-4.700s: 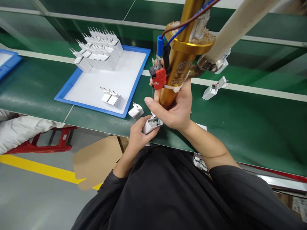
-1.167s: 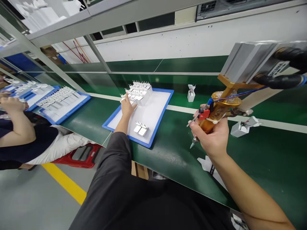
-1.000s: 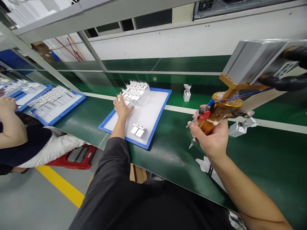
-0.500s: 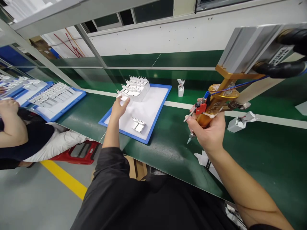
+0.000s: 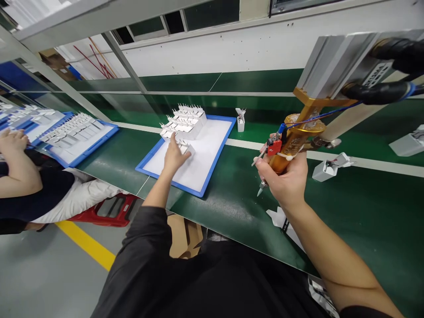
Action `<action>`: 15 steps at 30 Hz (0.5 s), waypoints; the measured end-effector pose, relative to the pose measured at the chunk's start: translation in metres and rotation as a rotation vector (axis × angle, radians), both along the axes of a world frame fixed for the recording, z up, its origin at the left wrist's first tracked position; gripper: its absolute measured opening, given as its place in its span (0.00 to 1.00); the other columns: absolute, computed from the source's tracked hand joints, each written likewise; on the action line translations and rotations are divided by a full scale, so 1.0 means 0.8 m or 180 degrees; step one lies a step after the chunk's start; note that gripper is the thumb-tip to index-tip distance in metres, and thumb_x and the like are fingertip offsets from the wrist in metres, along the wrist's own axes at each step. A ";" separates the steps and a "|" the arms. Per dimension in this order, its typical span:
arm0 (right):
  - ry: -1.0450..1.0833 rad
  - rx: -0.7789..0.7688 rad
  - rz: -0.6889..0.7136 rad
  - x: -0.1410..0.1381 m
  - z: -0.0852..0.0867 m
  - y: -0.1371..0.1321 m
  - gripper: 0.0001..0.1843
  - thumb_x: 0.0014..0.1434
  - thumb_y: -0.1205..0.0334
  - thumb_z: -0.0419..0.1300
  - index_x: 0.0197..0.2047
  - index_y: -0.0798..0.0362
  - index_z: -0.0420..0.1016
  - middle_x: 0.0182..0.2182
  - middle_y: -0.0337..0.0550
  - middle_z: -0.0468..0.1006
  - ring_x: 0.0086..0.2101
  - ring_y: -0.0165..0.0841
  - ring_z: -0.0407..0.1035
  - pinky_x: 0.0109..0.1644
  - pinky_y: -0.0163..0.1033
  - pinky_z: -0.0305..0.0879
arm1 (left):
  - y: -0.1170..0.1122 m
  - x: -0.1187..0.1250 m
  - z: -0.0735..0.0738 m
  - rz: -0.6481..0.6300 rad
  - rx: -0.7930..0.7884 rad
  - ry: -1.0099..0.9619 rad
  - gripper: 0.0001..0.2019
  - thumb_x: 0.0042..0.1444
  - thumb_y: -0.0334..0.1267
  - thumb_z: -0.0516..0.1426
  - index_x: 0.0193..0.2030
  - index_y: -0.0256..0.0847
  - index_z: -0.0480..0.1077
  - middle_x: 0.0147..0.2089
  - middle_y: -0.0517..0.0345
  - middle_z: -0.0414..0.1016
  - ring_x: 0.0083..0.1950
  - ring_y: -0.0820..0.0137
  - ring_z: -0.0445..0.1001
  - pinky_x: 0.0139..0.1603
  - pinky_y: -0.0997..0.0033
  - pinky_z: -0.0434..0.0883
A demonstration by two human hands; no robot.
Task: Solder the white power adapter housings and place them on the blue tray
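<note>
- The pair of plugs (image 5: 184, 146) is up against or just beside the block (image 5: 187, 123) now, can't tell if they touch. Half a second ago it sat alone at the tray's near end, so I'd say the strays are back with the rest.
- My left hand (image 5: 175, 157) has its thumb and fingers pinching that pair, index stuck out toward the block. My own hand hides part of the grip.
- Plugs: two in the pair, going by the earlier view. The block is at least three rows, too packed for me to count.
- All of that is in one blue tray (image 5: 205, 159), mid bench (image 5: 232, 207), its near end bare now.
- My right hand (image 5: 291, 176) is wrapped around the one gold dispenser (image 5: 293, 139), nozzle angled down over the bench. One red switch (image 5: 274, 148) on it.
- Open cases, three: a far case (image 5: 240, 123), which has slid left to just beside the tray's far right corner, a middle case (image 5: 326, 171) right of my hand, and an edge case (image 5: 406, 145) at far right, more in view than before.
- Left side: one loaded tray (image 5: 96, 145), at least one more past it, one co-worker (image 5: 20, 176), one red stool (image 5: 109, 216).
</note>
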State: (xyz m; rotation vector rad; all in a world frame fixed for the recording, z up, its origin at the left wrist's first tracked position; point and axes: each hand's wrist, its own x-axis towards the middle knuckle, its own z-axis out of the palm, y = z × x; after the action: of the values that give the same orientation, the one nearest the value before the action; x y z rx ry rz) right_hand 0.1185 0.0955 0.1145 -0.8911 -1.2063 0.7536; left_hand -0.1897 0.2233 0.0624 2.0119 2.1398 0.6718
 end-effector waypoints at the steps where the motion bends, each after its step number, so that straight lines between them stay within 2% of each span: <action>1: 0.0002 -0.0013 -0.0024 0.000 0.000 0.000 0.17 0.51 0.65 0.64 0.40 0.49 0.59 0.20 0.29 0.65 0.17 0.24 0.58 0.23 0.37 0.60 | 0.022 -0.003 0.003 0.0044 -0.0031 0.0020 0.52 0.45 0.36 0.64 0.72 0.35 0.38 0.60 0.34 0.66 0.58 0.45 0.69 0.54 0.51 0.68; 3: -0.0022 -0.0055 -0.0045 0.001 0.000 0.001 0.17 0.52 0.64 0.63 0.40 0.49 0.59 0.19 0.28 0.64 0.17 0.24 0.57 0.24 0.38 0.61 | 0.056 -0.004 0.006 0.0100 -0.0125 0.0066 0.54 0.44 0.34 0.64 0.73 0.33 0.36 0.57 0.35 0.68 0.57 0.46 0.69 0.54 0.50 0.68; 6: -0.0070 -0.0063 -0.0041 0.001 0.001 0.002 0.15 0.52 0.65 0.63 0.38 0.50 0.58 0.18 0.27 0.63 0.18 0.24 0.58 0.27 0.38 0.64 | 0.081 0.004 0.003 0.0185 -0.0214 0.0219 0.53 0.45 0.33 0.63 0.73 0.29 0.36 0.53 0.36 0.70 0.60 0.45 0.63 0.58 0.48 0.65; 8: -0.0075 -0.0039 -0.0043 0.001 0.001 0.003 0.15 0.52 0.65 0.62 0.35 0.50 0.57 0.18 0.27 0.63 0.18 0.24 0.59 0.28 0.38 0.64 | 0.084 0.010 -0.004 0.0285 -0.0185 0.0411 0.52 0.46 0.34 0.62 0.73 0.30 0.37 0.56 0.35 0.66 0.63 0.43 0.58 0.59 0.47 0.64; 11: -0.0101 -0.0073 -0.0055 0.002 -0.004 0.005 0.16 0.53 0.63 0.63 0.37 0.50 0.56 0.19 0.27 0.63 0.18 0.23 0.59 0.27 0.36 0.63 | 0.078 0.015 -0.011 0.0449 -0.0016 0.0757 0.50 0.46 0.37 0.63 0.73 0.33 0.41 0.63 0.32 0.57 0.64 0.43 0.55 0.59 0.48 0.64; 15: -0.0124 -0.0135 -0.0118 0.006 -0.011 0.010 0.18 0.53 0.61 0.63 0.42 0.50 0.58 0.20 0.27 0.64 0.19 0.23 0.60 0.27 0.35 0.62 | 0.072 0.028 -0.001 0.0549 0.0133 0.1136 0.50 0.47 0.38 0.63 0.73 0.35 0.41 0.68 0.30 0.49 0.66 0.41 0.53 0.62 0.45 0.60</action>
State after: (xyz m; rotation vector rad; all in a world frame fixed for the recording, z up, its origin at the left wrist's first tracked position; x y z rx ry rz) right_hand 0.1232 0.1034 0.1056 -0.9647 -1.2087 0.7373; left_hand -0.1676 0.2807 0.0612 2.1203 2.5398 0.4023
